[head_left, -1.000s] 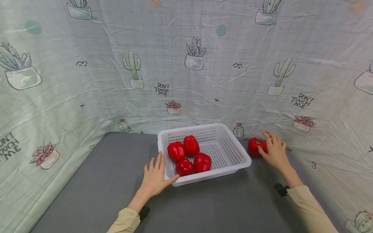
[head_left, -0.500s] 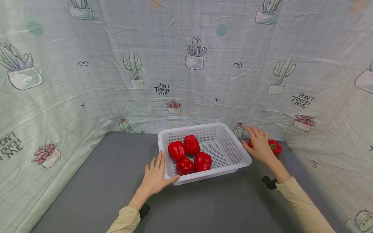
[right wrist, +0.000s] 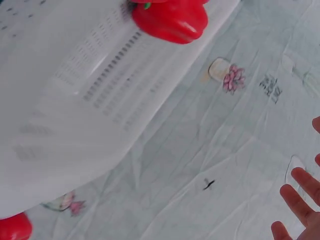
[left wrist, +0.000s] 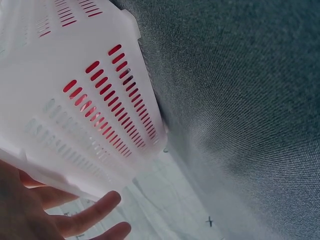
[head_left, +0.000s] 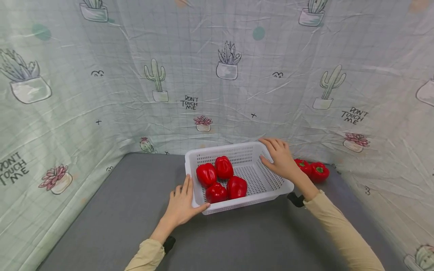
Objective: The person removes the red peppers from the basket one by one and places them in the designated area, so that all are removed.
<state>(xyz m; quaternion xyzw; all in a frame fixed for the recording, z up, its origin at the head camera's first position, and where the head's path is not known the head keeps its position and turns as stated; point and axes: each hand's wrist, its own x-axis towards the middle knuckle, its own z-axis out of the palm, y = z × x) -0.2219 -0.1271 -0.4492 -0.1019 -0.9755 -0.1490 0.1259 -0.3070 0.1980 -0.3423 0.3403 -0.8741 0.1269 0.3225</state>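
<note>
Your right hand (head_left: 279,160) swings, grip spread, from two red bell peppers (head_left: 320,176) by the bench's (head_left: 237,241) far right corner to the neighbouring white basket (head_left: 247,201); uneven pressing by your spread left hand (head_left: 181,205) could skid it.

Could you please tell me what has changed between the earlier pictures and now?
The right hand has moved left, away from the two outside peppers, to above the right end of the white basket, holding nothing; both those peppers now show. Unchanged: the left hand at the basket's left end, and the four inside peppers.
</note>
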